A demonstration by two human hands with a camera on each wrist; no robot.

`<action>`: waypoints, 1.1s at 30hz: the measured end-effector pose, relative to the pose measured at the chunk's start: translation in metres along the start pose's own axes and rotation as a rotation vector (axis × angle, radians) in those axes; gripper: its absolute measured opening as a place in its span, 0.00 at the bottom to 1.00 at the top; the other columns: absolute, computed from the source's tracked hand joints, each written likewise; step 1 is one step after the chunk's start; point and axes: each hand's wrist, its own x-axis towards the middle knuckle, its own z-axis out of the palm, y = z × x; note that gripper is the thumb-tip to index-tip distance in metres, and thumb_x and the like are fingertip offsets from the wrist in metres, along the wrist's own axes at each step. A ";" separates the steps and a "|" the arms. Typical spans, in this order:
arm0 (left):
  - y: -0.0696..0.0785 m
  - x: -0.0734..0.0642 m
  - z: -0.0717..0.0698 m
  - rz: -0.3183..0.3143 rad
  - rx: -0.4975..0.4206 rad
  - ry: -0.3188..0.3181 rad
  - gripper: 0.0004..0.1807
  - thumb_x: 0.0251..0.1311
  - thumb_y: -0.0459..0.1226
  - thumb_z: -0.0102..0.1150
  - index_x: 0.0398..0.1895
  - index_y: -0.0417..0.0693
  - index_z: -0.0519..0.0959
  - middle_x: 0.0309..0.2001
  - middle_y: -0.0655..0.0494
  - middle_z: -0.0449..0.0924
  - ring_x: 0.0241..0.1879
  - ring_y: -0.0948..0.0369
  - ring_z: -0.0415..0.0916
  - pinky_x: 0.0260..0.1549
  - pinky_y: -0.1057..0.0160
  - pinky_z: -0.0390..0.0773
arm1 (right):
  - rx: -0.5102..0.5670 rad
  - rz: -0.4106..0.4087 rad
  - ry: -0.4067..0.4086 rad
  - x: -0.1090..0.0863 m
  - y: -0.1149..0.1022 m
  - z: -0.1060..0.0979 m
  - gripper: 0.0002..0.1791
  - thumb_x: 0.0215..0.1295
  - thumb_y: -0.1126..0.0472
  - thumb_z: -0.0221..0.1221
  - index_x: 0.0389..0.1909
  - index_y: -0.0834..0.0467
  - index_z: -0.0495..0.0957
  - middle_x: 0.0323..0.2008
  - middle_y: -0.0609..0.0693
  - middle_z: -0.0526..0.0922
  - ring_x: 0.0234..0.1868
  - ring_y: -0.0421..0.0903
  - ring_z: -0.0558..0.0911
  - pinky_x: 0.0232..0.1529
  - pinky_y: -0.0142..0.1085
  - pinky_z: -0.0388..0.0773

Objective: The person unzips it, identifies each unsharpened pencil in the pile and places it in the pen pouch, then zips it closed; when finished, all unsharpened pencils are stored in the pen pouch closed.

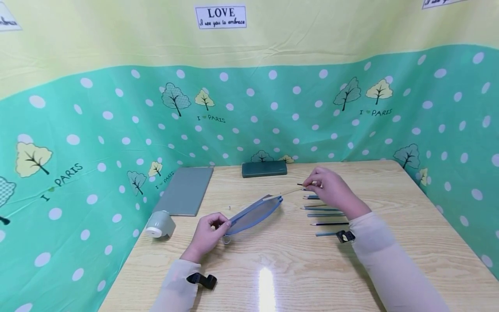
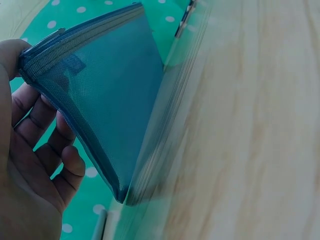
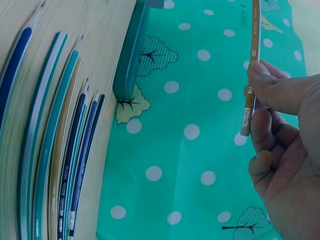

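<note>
My left hand (image 1: 208, 234) grips one end of a blue mesh zipper pouch (image 2: 107, 95) between thumb and fingers, its zipped edge uppermost and parted. A small ring dangles by the gripped end. Over the far side of the table my right hand (image 1: 331, 188) pinches a yellow-brown pencil (image 3: 255, 45), marked HB, near its end. The pencil's other end overlaps the pouch's opening in the head view. Below and beside the right hand, several pencils (image 1: 325, 215), mostly blue, teal and dark, lie in a row on the table.
A dark green case (image 1: 264, 169) stands at the table's back edge. To the left lies a flat grey board (image 1: 185, 190), with a rounded grey-green device (image 1: 163, 223) in front of it. A patterned green cloth (image 1: 249, 108) hangs behind the wooden table (image 1: 304, 273).
</note>
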 end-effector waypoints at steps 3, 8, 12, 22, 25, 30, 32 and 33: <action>0.000 0.000 0.000 0.014 -0.008 -0.004 0.07 0.65 0.24 0.66 0.30 0.41 0.83 0.24 0.53 0.78 0.25 0.63 0.70 0.28 0.64 0.72 | 0.001 -0.015 -0.016 0.000 -0.004 0.004 0.09 0.65 0.68 0.71 0.40 0.51 0.91 0.37 0.41 0.79 0.38 0.44 0.77 0.40 0.43 0.77; -0.023 0.001 0.002 0.009 0.012 -0.008 0.07 0.66 0.25 0.65 0.30 0.43 0.84 0.24 0.52 0.79 0.24 0.64 0.70 0.27 0.65 0.72 | -0.017 -0.056 -0.039 0.001 -0.011 0.009 0.09 0.64 0.70 0.71 0.40 0.52 0.91 0.36 0.41 0.79 0.37 0.43 0.77 0.39 0.42 0.78; -0.028 0.001 0.002 0.015 -0.008 -0.014 0.08 0.66 0.28 0.67 0.30 0.48 0.84 0.25 0.55 0.79 0.25 0.63 0.72 0.26 0.64 0.73 | -0.029 -0.072 -0.052 0.000 -0.017 0.013 0.10 0.64 0.69 0.71 0.39 0.51 0.91 0.36 0.40 0.77 0.35 0.41 0.77 0.36 0.40 0.78; -0.027 0.001 0.002 0.014 -0.004 -0.029 0.07 0.67 0.34 0.68 0.31 0.55 0.85 0.25 0.58 0.79 0.24 0.62 0.72 0.25 0.64 0.74 | -0.052 -0.157 -0.071 -0.001 -0.032 0.028 0.11 0.62 0.68 0.73 0.37 0.48 0.91 0.34 0.38 0.76 0.33 0.38 0.75 0.34 0.36 0.76; -0.027 0.000 0.002 0.012 -0.009 -0.029 0.07 0.67 0.33 0.68 0.31 0.54 0.85 0.25 0.58 0.79 0.24 0.62 0.72 0.25 0.63 0.74 | -0.068 -0.203 -0.062 -0.001 -0.034 0.033 0.11 0.60 0.69 0.74 0.37 0.49 0.92 0.33 0.39 0.77 0.34 0.39 0.76 0.34 0.36 0.75; -0.026 -0.001 0.004 0.000 -0.007 -0.022 0.07 0.67 0.32 0.68 0.31 0.53 0.85 0.24 0.59 0.79 0.24 0.64 0.72 0.25 0.62 0.74 | -0.080 -0.220 -0.071 -0.002 -0.040 0.040 0.11 0.61 0.68 0.74 0.39 0.49 0.92 0.34 0.38 0.77 0.35 0.39 0.77 0.35 0.35 0.76; -0.024 -0.001 0.004 0.003 0.006 -0.019 0.07 0.67 0.30 0.67 0.31 0.50 0.85 0.24 0.57 0.79 0.24 0.64 0.71 0.25 0.61 0.74 | -0.077 -0.216 -0.081 -0.002 -0.042 0.042 0.10 0.62 0.67 0.74 0.39 0.48 0.92 0.34 0.38 0.76 0.36 0.39 0.77 0.36 0.36 0.76; -0.024 -0.001 0.004 0.002 0.012 -0.018 0.07 0.67 0.29 0.67 0.31 0.48 0.85 0.24 0.56 0.79 0.24 0.64 0.71 0.25 0.61 0.74 | -0.075 -0.217 -0.086 -0.003 -0.043 0.043 0.10 0.62 0.67 0.74 0.39 0.48 0.92 0.34 0.38 0.76 0.36 0.39 0.77 0.36 0.36 0.76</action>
